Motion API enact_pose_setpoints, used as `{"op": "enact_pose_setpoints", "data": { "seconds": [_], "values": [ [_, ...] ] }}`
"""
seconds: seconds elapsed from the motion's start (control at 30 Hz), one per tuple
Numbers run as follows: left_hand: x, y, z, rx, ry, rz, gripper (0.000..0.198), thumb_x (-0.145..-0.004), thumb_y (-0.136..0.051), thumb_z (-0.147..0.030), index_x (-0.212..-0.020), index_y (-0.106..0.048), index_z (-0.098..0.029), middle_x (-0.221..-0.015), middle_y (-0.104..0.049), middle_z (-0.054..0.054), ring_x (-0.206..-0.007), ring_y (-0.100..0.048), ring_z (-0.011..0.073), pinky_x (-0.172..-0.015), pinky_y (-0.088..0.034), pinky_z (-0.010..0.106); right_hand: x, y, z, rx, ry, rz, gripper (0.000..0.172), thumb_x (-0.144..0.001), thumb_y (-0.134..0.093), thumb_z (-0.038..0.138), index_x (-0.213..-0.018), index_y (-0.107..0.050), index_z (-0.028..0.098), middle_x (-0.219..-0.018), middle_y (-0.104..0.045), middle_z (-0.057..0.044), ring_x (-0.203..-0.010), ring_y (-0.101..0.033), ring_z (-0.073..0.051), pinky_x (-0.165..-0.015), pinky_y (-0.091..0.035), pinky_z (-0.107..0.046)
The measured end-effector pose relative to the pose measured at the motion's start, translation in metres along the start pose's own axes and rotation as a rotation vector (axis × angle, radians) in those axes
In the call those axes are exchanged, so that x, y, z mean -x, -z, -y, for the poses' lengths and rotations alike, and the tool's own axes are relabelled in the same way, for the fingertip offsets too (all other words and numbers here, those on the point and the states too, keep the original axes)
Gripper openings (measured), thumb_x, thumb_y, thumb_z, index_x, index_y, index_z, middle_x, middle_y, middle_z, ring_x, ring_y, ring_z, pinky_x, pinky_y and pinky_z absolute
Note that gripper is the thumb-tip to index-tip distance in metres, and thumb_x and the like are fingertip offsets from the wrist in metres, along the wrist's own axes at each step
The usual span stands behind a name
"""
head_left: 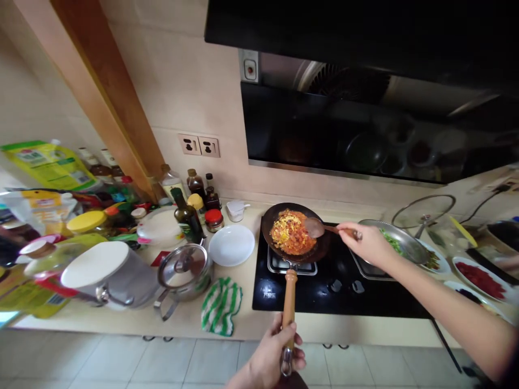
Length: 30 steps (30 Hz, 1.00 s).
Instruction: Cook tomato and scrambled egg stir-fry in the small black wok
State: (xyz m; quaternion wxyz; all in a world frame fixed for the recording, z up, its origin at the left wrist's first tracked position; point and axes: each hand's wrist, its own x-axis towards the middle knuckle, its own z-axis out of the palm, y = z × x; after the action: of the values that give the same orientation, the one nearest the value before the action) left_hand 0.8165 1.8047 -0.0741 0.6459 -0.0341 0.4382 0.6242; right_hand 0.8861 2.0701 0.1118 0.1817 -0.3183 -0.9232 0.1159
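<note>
My left hand [275, 348] is wrapped round the wooden handle of a dark wok [265, 233], which sits on the left burner. In the wok lies a mix of red and yellow food [292, 232] that looks like tomato and egg. My right hand [368, 244] grips a wooden spatula [330, 229] by its handle, with the blade resting at the right side of the food. Beside that hand, a steel pan [409, 246] with chopped greens [390, 240] stands on the right burner.
Left of the black stove [284, 300] are a white plate [232, 246], a striped cloth [221, 306], a lidded steel pot [188, 270] and several bottles. Plates of ingredients, one with red pieces [480, 278], stand at the right. The range hood [357, 38] overhangs the stove.
</note>
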Motion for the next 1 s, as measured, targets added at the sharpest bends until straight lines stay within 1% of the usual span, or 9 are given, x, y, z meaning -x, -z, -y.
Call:
{"op": "enact_pose_setpoints", "data": {
  "seconds": [0.1, 0.2, 0.3, 0.43, 0.57, 0.63, 0.77, 0.87, 1.0],
  "values": [
    [0.001, 0.005, 0.000, -0.025, 0.023, 0.027, 0.067, -0.058, -0.081, -0.051, -0.103, -0.040, -0.022, -0.066, -0.062, -0.003, -0.048, -0.056, 0.0105, -0.045, -0.043, 0.021, -0.014, -0.004, 0.009, -0.232, -0.390, -0.086, 0.018, -0.080, -0.054, 0.031, -0.084, -0.067, 0.020, -0.056, -0.065, -0.001, -0.048, -0.064, -0.018, -0.050, -0.049, -0.026],
    [0.001, 0.009, -0.001, -0.073, 0.000, 0.039, 0.062, -0.059, -0.080, -0.050, -0.098, -0.041, -0.022, -0.066, -0.062, -0.004, -0.046, -0.054, 0.0092, -0.041, -0.038, 0.019, -0.008, -0.020, 0.025, -0.391, -0.476, -0.089, 0.025, -0.083, -0.047, 0.032, -0.091, -0.065, 0.017, -0.057, -0.064, -0.002, -0.050, -0.066, -0.018, -0.047, -0.051, -0.026],
    [0.000, 0.013, -0.004, -0.107, 0.003, 0.063, 0.061, -0.058, -0.079, -0.054, -0.094, -0.040, -0.023, -0.067, -0.062, -0.004, -0.043, -0.053, 0.0085, -0.038, -0.034, 0.019, -0.002, -0.017, 0.029, -0.393, -0.299, 0.009, 0.027, -0.082, -0.051, 0.036, -0.096, -0.067, 0.019, -0.060, -0.066, 0.000, -0.054, -0.067, -0.017, -0.052, -0.052, -0.025],
    [-0.001, 0.021, -0.010, -0.132, -0.020, 0.106, 0.062, -0.060, -0.080, -0.055, -0.097, -0.044, -0.021, -0.069, -0.064, -0.002, -0.045, -0.055, 0.0074, -0.041, -0.030, 0.017, -0.031, 0.008, -0.004, -0.190, 0.003, 0.084, 0.026, -0.080, -0.056, 0.038, -0.094, -0.071, 0.022, -0.064, -0.069, 0.000, -0.059, -0.066, -0.017, -0.060, -0.050, -0.027],
    [0.001, 0.023, -0.013, -0.134, -0.120, 0.073, 0.057, -0.064, -0.079, -0.053, -0.098, -0.050, -0.018, -0.067, -0.064, 0.000, -0.043, -0.052, 0.0048, -0.039, -0.023, 0.015, -0.080, 0.005, -0.046, -0.316, 0.058, 0.182, 0.035, -0.080, -0.055, 0.045, -0.096, -0.070, 0.017, -0.062, -0.066, -0.002, -0.058, -0.064, -0.018, -0.058, -0.051, -0.030],
    [0.003, 0.021, -0.012, -0.092, -0.128, 0.029, 0.054, -0.065, -0.079, -0.049, -0.100, -0.052, -0.018, -0.069, -0.063, -0.001, -0.041, -0.051, 0.0044, -0.037, -0.021, 0.015, -0.082, 0.003, -0.053, -0.373, 0.082, 0.267, 0.037, -0.083, -0.052, 0.045, -0.100, -0.068, 0.016, -0.065, -0.066, -0.003, -0.061, -0.065, -0.018, -0.060, -0.053, -0.031],
    [0.008, 0.015, -0.008, -0.028, -0.145, -0.065, 0.045, -0.070, -0.076, -0.041, -0.102, -0.052, -0.019, -0.073, -0.063, -0.001, -0.039, -0.049, 0.0034, -0.033, -0.021, 0.014, -0.027, 0.032, -0.036, -0.174, 0.442, 0.398, 0.025, -0.091, -0.049, 0.034, -0.105, -0.068, 0.024, -0.095, -0.069, -0.006, -0.076, -0.065, -0.017, -0.067, -0.052, -0.029],
    [0.009, 0.014, -0.007, -0.012, -0.142, -0.077, 0.043, -0.071, -0.076, -0.039, -0.101, -0.052, -0.019, -0.073, -0.063, -0.001, -0.039, -0.049, 0.0036, -0.032, -0.023, 0.013, 0.030, 0.051, -0.013, 0.025, 0.717, 0.438, 0.023, -0.091, -0.048, 0.021, -0.101, -0.068, 0.028, -0.081, -0.064, -0.003, -0.064, -0.060, -0.014, -0.056, -0.046, -0.025],
    [0.010, 0.013, -0.006, -0.002, -0.152, -0.099, 0.045, -0.070, -0.078, -0.039, -0.101, -0.053, -0.018, -0.073, -0.063, 0.000, -0.040, -0.050, 0.0037, -0.032, -0.024, 0.012, 0.055, 0.026, -0.004, 0.214, 0.792, 0.345, 0.025, -0.085, -0.048, 0.009, -0.090, -0.068, 0.023, -0.070, -0.059, -0.002, -0.057, -0.057, -0.015, -0.047, -0.041, -0.025]
  ]
}}
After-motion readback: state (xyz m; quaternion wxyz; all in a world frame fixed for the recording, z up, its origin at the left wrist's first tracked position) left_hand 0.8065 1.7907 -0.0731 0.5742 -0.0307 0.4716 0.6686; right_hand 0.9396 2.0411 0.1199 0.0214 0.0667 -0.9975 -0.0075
